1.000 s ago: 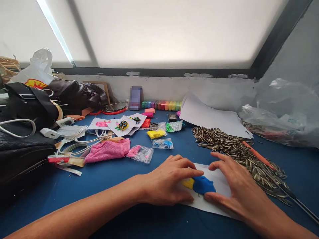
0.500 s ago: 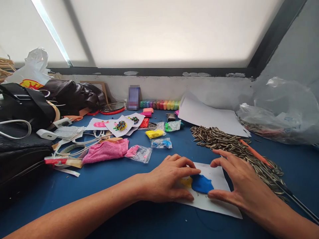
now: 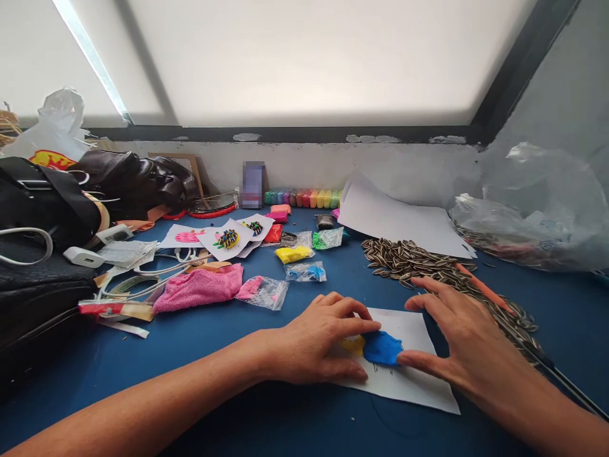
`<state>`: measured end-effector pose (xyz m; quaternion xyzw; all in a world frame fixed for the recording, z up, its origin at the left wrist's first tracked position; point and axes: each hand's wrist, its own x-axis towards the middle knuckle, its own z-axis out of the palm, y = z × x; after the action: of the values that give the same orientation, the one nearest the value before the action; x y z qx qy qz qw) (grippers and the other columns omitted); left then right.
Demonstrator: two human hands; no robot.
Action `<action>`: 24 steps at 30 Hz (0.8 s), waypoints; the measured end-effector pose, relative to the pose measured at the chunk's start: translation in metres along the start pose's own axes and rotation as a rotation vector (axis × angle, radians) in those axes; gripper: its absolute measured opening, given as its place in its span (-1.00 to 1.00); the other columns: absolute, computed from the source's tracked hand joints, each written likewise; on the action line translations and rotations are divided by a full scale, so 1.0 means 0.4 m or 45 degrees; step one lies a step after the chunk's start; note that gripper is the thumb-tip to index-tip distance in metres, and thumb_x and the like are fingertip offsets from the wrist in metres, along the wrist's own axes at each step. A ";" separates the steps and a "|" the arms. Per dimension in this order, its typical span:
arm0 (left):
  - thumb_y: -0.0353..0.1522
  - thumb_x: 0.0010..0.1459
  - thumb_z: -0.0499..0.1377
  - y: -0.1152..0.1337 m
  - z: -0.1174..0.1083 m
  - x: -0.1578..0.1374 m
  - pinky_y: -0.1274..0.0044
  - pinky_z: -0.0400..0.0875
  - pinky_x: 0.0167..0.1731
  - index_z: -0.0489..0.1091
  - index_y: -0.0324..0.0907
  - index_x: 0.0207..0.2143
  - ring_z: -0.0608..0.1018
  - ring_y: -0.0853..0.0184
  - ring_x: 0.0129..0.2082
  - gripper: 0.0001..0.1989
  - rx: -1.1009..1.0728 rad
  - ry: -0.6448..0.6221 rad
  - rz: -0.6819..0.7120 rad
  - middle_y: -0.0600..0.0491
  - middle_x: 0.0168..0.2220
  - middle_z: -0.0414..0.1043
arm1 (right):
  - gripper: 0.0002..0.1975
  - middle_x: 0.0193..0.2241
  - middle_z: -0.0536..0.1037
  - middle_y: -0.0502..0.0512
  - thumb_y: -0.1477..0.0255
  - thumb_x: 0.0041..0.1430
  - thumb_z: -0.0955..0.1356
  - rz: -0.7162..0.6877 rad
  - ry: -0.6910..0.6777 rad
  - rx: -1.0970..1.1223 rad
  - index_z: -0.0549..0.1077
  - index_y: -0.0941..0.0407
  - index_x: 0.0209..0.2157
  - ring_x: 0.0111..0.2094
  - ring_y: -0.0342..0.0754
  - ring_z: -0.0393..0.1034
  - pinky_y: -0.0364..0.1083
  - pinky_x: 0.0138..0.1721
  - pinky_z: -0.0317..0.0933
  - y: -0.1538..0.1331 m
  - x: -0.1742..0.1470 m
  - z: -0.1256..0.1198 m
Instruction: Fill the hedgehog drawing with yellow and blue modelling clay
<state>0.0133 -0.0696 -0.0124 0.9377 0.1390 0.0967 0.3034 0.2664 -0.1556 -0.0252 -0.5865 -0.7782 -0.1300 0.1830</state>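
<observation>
A flat blue clay piece point(image 3: 383, 348) lies on a sheet of white paper point(image 3: 419, 384), joined on its left by a smaller yellow clay patch point(image 3: 353, 346). Short drawn lines show just below the blue. My left hand point(image 3: 323, 343) rests over the paper's left side, fingers apart, a fingertip at the blue clay's upper edge; it partly covers the yellow. My right hand point(image 3: 469, 336) is open, its thumb tip at the blue clay's right edge and its other fingers raised toward the sunflower seeds point(image 3: 409, 260).
Bagged clay lies beyond the hands, including a yellow pack point(image 3: 294, 254) and a blue pack point(image 3: 307, 271). A pink cloth point(image 3: 200, 289), cables and black bags point(image 3: 42, 273) crowd the left. Decorated paper cards point(image 3: 226, 240) lie behind. A plastic bag point(image 3: 537, 222) stands at right.
My right hand's fingers have lifted slightly away from the paper, and the thumb stays by the blue clay's edge. My left hand has hardly moved. The view has shifted a little.
</observation>
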 end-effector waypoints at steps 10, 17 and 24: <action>-0.16 0.18 0.28 -0.003 0.003 -0.003 0.31 0.20 0.12 0.27 -0.06 0.21 0.32 0.13 0.08 -0.42 -0.006 0.019 0.008 -0.03 0.15 0.30 | -0.73 0.11 0.43 0.18 0.16 0.10 0.41 0.025 -0.065 0.145 0.42 -0.02 -0.21 0.07 0.25 0.37 0.25 -0.04 0.31 -0.013 -0.001 -0.020; -0.17 0.17 0.29 -0.001 0.000 -0.003 0.31 0.20 0.11 0.29 -0.07 0.20 0.34 0.13 0.07 -0.43 0.010 0.005 0.003 -0.04 0.14 0.30 | -0.60 0.14 0.42 0.25 0.09 -0.02 0.46 0.047 -0.146 0.150 0.47 0.01 -0.19 0.13 0.32 0.33 0.27 0.00 0.30 -0.016 0.000 -0.003; -0.18 0.19 0.28 0.000 -0.001 -0.003 0.32 0.19 0.11 0.28 -0.05 0.22 0.33 0.13 0.07 -0.43 -0.004 -0.001 0.003 -0.03 0.15 0.30 | -0.57 0.11 0.46 0.30 0.08 -0.10 0.49 0.103 -0.209 0.138 0.50 0.02 -0.22 0.06 0.35 0.40 0.29 -0.06 0.34 -0.001 0.008 -0.008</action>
<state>0.0119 -0.0698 -0.0120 0.9375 0.1375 0.0971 0.3047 0.2656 -0.1544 -0.0209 -0.6155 -0.7721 -0.0316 0.1552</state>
